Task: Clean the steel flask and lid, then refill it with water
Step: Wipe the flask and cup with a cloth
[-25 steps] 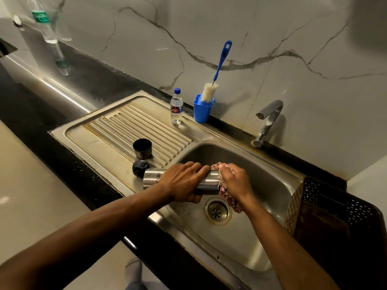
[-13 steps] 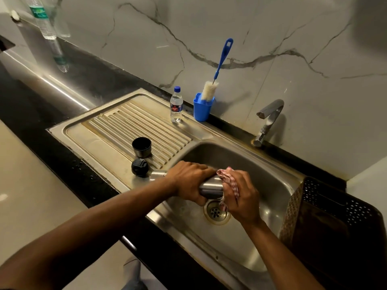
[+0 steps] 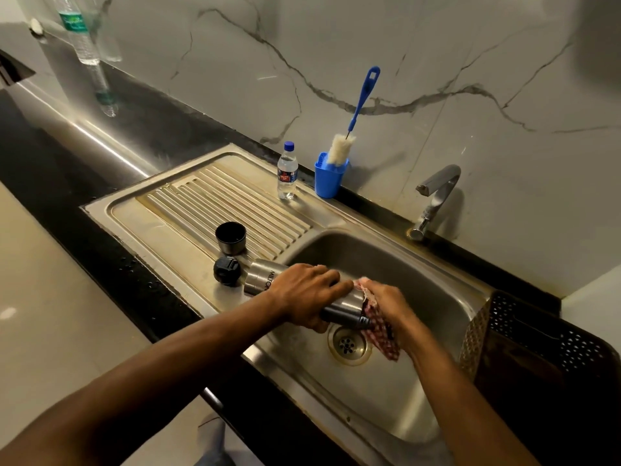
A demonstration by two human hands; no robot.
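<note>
A steel flask lies sideways over the sink's left rim, its open mouth pointing right over the basin. My left hand grips it around the middle. My right hand holds a red checked cloth against the flask's mouth end, above the drain. A black cup lid stands on the ribbed drainboard. A black stopper lies beside the flask's base.
The steel sink has a tap at the back right. A small water bottle and a blue cup with a bottle brush stand behind the drainboard. A dark perforated basket sits right.
The flask has tilted so its mouth dips lower toward the drain. My right hand with the cloth has slid down around the mouth end.
</note>
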